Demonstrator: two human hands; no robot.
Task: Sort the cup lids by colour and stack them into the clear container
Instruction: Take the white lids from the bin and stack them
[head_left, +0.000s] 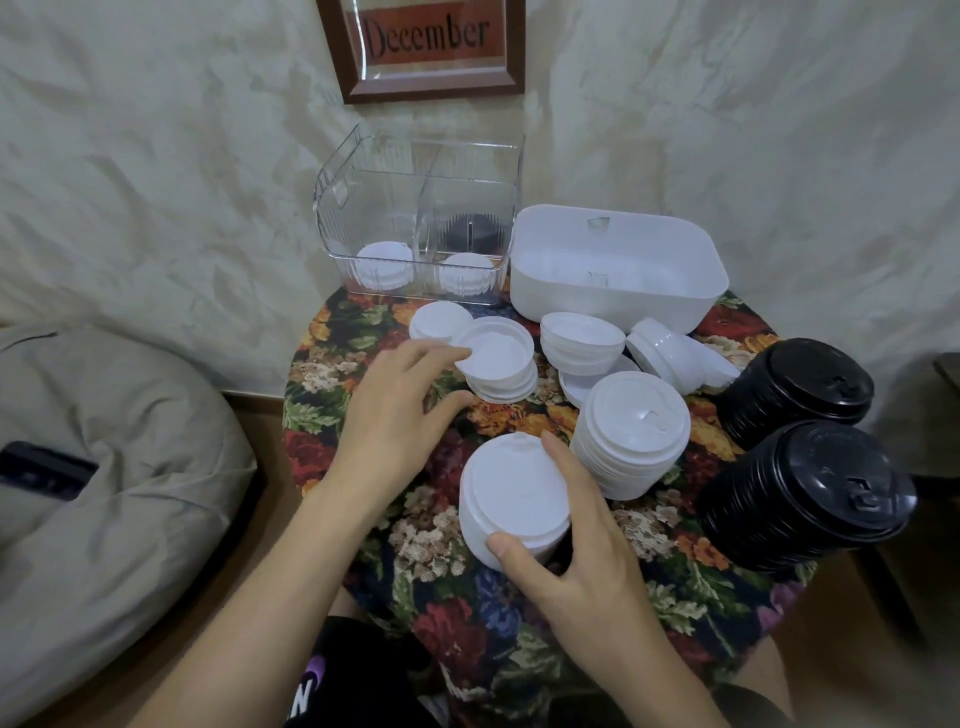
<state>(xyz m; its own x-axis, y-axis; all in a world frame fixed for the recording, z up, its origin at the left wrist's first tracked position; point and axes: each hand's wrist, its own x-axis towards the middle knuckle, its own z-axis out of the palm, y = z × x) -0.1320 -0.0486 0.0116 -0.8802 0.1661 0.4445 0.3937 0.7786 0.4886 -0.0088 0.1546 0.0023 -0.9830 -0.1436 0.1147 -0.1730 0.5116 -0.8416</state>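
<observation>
My right hand (566, 540) grips a short stack of white lids (511, 493) near the table's front, thumb on its near side and fingers on its right. My left hand (395, 410) reaches toward an upturned stack of white lids (498, 358), fingertips touching its rim. More white lid stacks (631, 436) (582, 343) (675, 353) lie in the middle. Two tall stacks of black lids (800, 389) (810, 493) stand at the right. The clear container (415, 218) at the back holds white lids (384, 265) (467, 273) in front and black lids (472, 231) behind.
A white tub (618, 260) sits right of the clear container. The small round table has a floral cloth (519, 623). A grey cushion (104, 467) with a dark phone (47, 470) lies at the left. A framed sign (426, 47) leans on the wall.
</observation>
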